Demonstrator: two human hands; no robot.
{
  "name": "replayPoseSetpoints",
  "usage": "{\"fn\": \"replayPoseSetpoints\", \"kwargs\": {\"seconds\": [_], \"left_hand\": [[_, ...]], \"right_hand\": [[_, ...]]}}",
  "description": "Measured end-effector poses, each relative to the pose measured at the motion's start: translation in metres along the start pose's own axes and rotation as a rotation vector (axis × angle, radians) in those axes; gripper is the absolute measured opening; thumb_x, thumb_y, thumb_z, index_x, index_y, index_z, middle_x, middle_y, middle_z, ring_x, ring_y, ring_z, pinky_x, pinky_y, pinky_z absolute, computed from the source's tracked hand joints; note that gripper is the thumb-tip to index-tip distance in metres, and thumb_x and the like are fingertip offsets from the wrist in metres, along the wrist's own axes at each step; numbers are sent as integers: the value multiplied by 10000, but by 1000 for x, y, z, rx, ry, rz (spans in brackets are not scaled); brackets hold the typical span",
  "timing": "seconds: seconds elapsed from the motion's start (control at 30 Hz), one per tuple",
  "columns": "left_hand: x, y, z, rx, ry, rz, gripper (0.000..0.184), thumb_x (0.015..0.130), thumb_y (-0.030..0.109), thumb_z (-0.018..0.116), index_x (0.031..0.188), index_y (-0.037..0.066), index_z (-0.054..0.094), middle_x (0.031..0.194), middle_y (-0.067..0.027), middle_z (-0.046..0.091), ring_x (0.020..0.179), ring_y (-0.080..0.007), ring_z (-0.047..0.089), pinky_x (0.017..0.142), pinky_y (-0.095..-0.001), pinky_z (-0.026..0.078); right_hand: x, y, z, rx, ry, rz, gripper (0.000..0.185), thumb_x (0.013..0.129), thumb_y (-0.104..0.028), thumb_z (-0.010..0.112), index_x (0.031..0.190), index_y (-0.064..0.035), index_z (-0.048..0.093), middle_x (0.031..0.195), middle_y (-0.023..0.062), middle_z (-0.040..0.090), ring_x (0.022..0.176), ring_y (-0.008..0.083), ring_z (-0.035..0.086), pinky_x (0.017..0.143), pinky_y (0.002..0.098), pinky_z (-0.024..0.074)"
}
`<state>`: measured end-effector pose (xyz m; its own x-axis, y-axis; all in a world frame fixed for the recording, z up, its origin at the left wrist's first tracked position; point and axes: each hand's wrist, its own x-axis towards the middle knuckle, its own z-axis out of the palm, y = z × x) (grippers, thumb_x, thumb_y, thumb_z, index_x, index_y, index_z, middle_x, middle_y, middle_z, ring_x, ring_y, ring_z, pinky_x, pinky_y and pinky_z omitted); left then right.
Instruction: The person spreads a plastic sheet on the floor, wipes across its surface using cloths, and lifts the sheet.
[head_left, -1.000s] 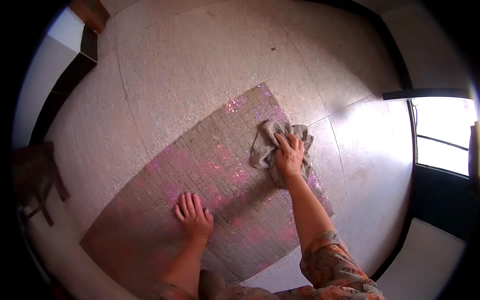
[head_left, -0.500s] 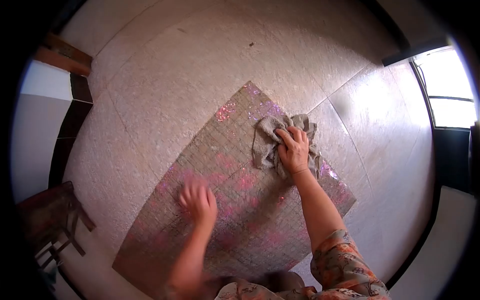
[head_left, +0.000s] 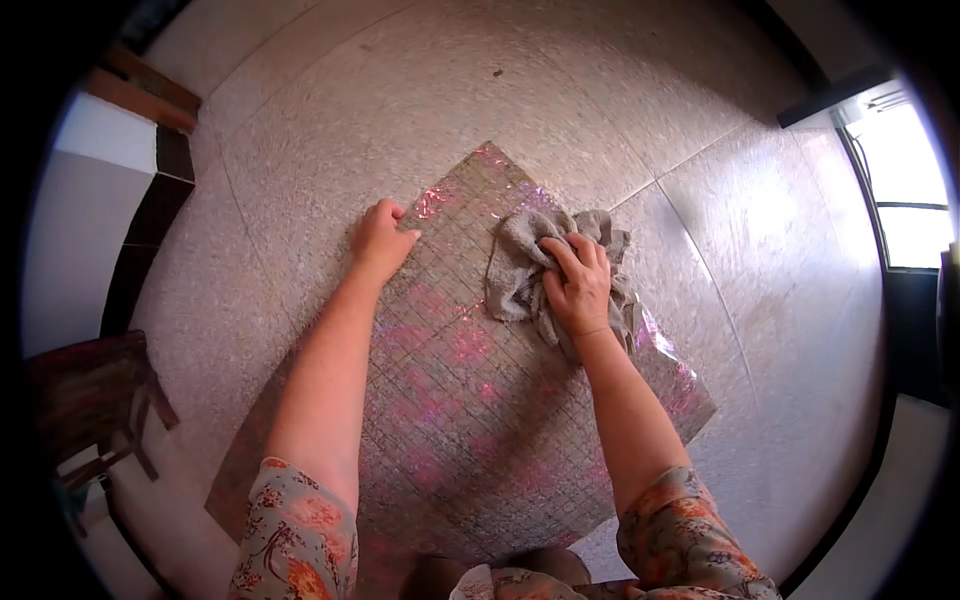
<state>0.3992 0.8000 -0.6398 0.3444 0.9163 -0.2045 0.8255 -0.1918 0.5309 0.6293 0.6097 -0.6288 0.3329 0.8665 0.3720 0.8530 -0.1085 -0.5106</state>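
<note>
A shiny, translucent plastic sheet (head_left: 470, 400) with a fine grid pattern and pink-purple glints lies on the floor, one corner pointing away from me. My right hand (head_left: 580, 287) presses on a bunched grey-brown cloth (head_left: 522, 262) near the sheet's right edge, its fingers sunk into the folds. At the upper left edge of the sheet is my left hand (head_left: 385, 243), with curled fingers and the thumb closed on that edge. Part of the sheet is hidden under my forearms and the cloth.
Pale floor tiles (head_left: 330, 120) with thin seams surround the sheet. A dark wooden stool (head_left: 95, 395) stands at the left, near a white wall with a dark base (head_left: 150, 230). A bright window or doorway (head_left: 905, 190) is at the right. A small dark speck (head_left: 497, 72) lies farther off.
My left hand has moved forward from above the sheet's middle left to its upper left edge and closed there. My right hand stays on the cloth, with only a slight shift in view.
</note>
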Motion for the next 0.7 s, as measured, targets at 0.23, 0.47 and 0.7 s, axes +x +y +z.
{"fn": "replayPoseSetpoints", "kwargs": {"seconds": [0.23,0.47,0.7], "left_hand": [[-46,28,-1,-182,175,83,176,734,112,654,891,100,575,841,-80,602,810,-286,573,735,-382,455],[-123,39,16,295,498,573,213,778,52,520,957,77,631,841,-69,584,806,-255,561,708,-357,449],[-183,18,59,267,443,744,245,759,121,531,979,96,637,828,-29,548,829,-212,530,721,-346,434]], "right_hand": [[-2,7,3,86,83,17,381,660,-93,595,1036,-147,623,1058,97,546,988,297,507,823,390,413],[-7,21,2,425,309,103,372,696,-28,551,1059,-80,613,1032,129,559,966,284,548,858,337,440],[-122,27,-71,583,236,435,364,763,-6,518,1120,-30,584,1084,90,583,1055,207,539,947,298,385]]}}
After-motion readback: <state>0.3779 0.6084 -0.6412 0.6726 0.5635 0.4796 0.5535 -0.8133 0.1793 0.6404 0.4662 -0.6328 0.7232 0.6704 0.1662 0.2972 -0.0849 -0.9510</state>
